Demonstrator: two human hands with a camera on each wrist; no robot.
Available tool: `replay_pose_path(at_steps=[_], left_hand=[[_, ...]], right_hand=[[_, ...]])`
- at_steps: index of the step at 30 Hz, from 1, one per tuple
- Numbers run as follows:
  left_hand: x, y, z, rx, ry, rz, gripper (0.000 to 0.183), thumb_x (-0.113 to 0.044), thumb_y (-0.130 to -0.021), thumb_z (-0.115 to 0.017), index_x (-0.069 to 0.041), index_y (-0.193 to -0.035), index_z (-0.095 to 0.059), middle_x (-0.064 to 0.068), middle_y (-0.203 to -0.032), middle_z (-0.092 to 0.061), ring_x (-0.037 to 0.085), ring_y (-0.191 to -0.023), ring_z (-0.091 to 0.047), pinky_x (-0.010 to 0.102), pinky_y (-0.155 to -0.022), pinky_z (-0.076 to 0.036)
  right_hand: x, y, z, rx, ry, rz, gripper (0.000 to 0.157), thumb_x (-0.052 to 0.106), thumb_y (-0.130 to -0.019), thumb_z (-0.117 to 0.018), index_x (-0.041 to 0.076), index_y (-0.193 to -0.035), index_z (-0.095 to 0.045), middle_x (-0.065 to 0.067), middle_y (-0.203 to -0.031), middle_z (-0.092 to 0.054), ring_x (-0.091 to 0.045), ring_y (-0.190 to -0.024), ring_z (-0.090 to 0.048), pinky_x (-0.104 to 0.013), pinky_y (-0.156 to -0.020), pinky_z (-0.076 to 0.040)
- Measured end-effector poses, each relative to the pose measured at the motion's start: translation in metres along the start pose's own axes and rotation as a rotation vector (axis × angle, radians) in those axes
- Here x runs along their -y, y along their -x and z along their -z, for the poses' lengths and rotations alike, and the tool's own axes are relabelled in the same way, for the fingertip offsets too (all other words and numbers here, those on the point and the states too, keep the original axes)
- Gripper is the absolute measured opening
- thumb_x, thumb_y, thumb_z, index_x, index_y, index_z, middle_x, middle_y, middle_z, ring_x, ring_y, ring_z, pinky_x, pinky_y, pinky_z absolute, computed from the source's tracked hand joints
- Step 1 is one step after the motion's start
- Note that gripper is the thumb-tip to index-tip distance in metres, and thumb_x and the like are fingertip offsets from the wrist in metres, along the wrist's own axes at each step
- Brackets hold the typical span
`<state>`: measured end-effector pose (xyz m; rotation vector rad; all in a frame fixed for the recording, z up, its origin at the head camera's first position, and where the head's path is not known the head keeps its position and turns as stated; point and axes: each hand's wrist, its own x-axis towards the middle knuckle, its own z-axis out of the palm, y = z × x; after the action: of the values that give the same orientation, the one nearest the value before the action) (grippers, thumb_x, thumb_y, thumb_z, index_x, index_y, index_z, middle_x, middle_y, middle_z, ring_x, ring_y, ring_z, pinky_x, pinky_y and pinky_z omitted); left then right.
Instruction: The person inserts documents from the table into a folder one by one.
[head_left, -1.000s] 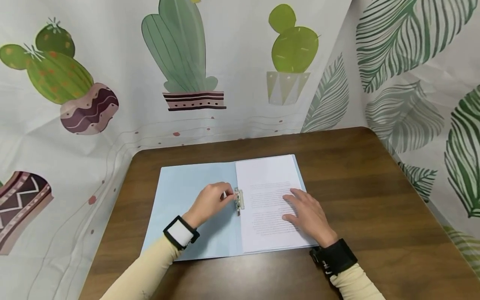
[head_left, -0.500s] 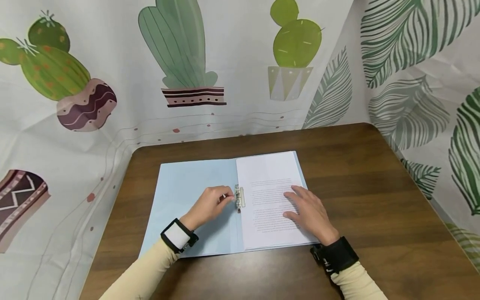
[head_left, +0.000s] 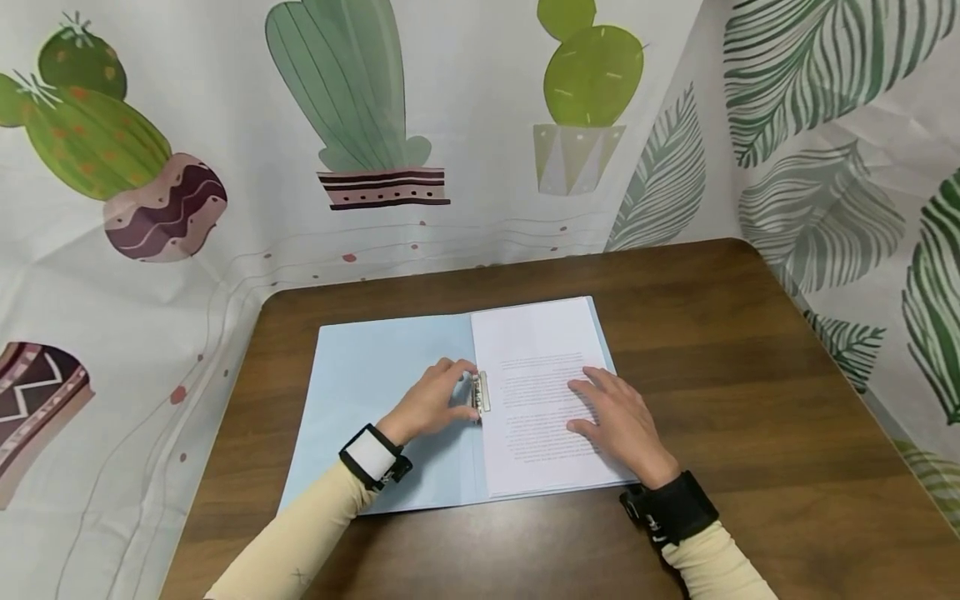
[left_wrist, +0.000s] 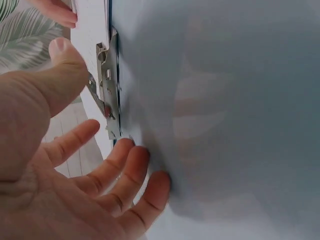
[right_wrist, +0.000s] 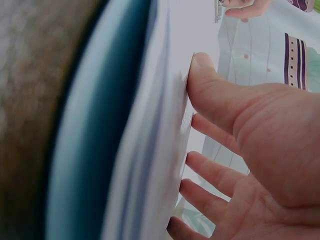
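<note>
A light blue folder (head_left: 390, 358) lies spread flat on a brown table, a metal lever clip (head_left: 481, 392) at its spine. White printed sheets (head_left: 532, 333) lie on its right side, their left edge at the clip. My left hand (head_left: 429, 400) is over the folder's left cover, thumb and forefinger spread apart at either end of the clip. In the left wrist view, the clip's lever (left_wrist: 95, 92) stands tilted out beside the thumb, and the fingertips are close to the cover. The fingers of my right hand (head_left: 622, 425) are spread, their tips resting on the printed text.
Wooden tabletop (head_left: 712, 375) surrounds the folder, its far edge running along a white cloth (head_left: 487, 100) printed with cacti. Another hanging cloth with leaf prints (head_left: 817, 200) borders the right side. Black bands (head_left: 675, 517) are strapped round both wrists over cream sleeves.
My left thumb and forefinger, earlier close together beside the clip, have parted and moved slightly right around its ends. My right hand stays on the sheets.
</note>
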<state>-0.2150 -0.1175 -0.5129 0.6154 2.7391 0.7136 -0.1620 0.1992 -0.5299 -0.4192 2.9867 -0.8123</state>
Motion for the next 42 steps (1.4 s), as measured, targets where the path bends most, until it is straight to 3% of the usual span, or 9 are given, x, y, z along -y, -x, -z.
replay_pose_path(at_steps=[10,28,42], left_hand=[[-0.009,-0.009,-0.008,-0.022,-0.141,0.006,0.087,-0.042,-0.077,-0.087,-0.017,-0.149,-0.044,0.016,-0.125,-0.053,0.028,-0.098,-0.053,0.041,-0.071,-0.048],[-0.013,-0.008,-0.013,-0.033,-0.213,-0.002,0.088,-0.043,-0.078,-0.086,-0.022,-0.153,-0.045,0.011,-0.114,-0.05,0.023,-0.087,-0.045,0.035,-0.064,-0.042],[0.0,-0.002,-0.014,-0.036,-0.133,-0.03,0.085,-0.043,-0.079,-0.086,-0.02,-0.151,-0.047,0.011,-0.117,-0.049,0.023,-0.089,-0.045,0.036,-0.071,-0.04]], right_hand=[[-0.002,-0.001,0.006,-0.004,-0.015,-0.009,0.062,0.019,-0.082,-0.088,0.006,-0.138,-0.064,-0.024,-0.153,-0.047,-0.046,-0.142,-0.039,-0.068,-0.11,-0.029],[-0.005,0.0,0.003,-0.015,-0.028,-0.003,0.059,0.018,-0.084,-0.087,0.006,-0.137,-0.064,-0.023,-0.152,-0.048,-0.044,-0.142,-0.041,-0.066,-0.11,-0.031],[-0.003,0.0,-0.001,-0.006,-0.03,-0.001,0.06,0.018,-0.083,-0.088,0.006,-0.137,-0.065,-0.022,-0.152,-0.049,-0.043,-0.141,-0.042,-0.066,-0.109,-0.032]])
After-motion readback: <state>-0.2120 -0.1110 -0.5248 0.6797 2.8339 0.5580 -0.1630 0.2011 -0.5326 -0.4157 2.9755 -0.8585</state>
